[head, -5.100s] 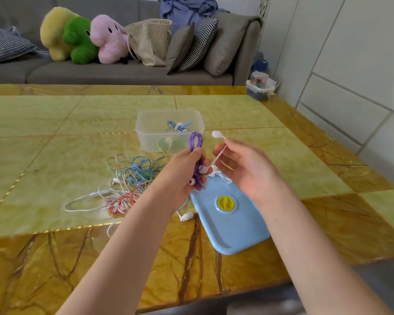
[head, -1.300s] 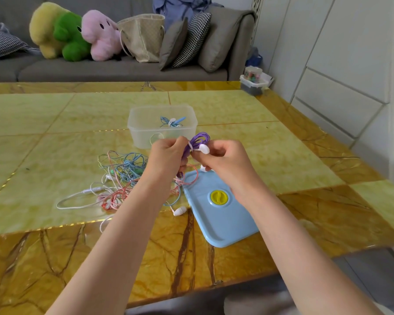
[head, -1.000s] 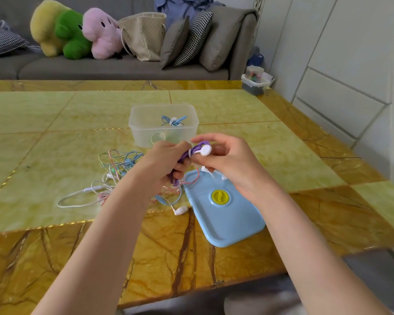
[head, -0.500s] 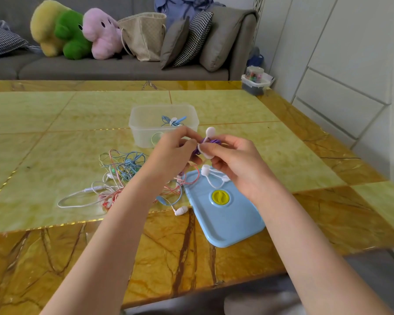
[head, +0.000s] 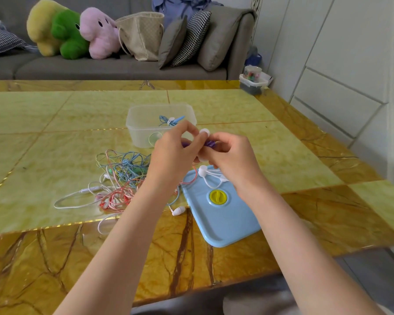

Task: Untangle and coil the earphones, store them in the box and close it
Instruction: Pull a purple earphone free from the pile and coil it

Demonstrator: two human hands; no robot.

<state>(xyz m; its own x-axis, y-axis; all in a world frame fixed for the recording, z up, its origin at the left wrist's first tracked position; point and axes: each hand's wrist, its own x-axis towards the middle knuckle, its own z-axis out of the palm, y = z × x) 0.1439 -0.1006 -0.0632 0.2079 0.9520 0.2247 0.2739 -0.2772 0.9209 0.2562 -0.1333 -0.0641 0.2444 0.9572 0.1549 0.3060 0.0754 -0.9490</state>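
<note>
Both hands raised together, left hand [head: 173, 153] and right hand [head: 231, 155] fingers pinched.

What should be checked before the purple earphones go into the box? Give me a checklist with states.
1. Purple earphones held by both the left hand and right hand: ok.
2. Coil fully secured: cannot tell, fingers hide it.
3. Clear box open: ok.
4. Room in box beside the blue coil: ok.
5. Blue lid within reach: ok.
6. Lid clear: not ok, white earphones lie on it.
</note>
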